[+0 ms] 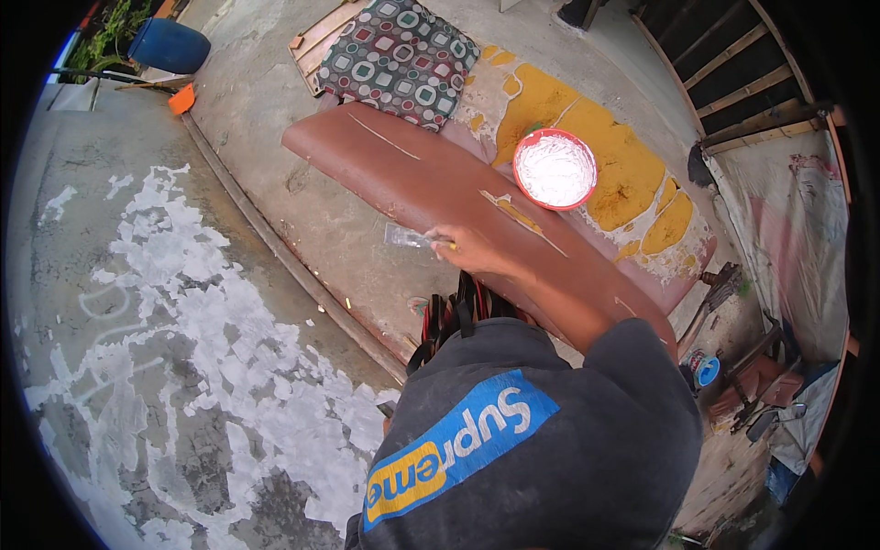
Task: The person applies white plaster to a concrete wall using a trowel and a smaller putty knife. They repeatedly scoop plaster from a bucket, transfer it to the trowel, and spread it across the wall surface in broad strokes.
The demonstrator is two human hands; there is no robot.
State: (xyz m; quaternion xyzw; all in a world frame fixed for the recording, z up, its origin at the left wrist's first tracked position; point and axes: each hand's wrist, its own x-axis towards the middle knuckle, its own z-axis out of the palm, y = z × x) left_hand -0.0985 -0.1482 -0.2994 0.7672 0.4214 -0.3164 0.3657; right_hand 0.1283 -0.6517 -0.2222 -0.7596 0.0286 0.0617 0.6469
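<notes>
My right hand (465,249) is closed round the handle of a putty knife (403,236), whose flat, pale-smeared blade points left. A bit of yellow handle shows at the fingers. The hand is over the near edge of a long brown sofa seat (394,165) with torn covering. Beyond the hand, a red tub (591,188) of white paste rests on the worn sofa. At the left edge of my dark shirt, only a sliver of my left hand (387,426) shows beside a small dark grey thing (387,407); its fingers are hidden.
On the left is a grey surface (220,192) with white paste patches, bordered by a long ridge (266,234). A patterned cushion (394,60) lies at the sofa's far end. A blue barrel (170,46) and orange dustpan-like piece (181,99) are far left; a slatted wooden frame (733,55) stands right.
</notes>
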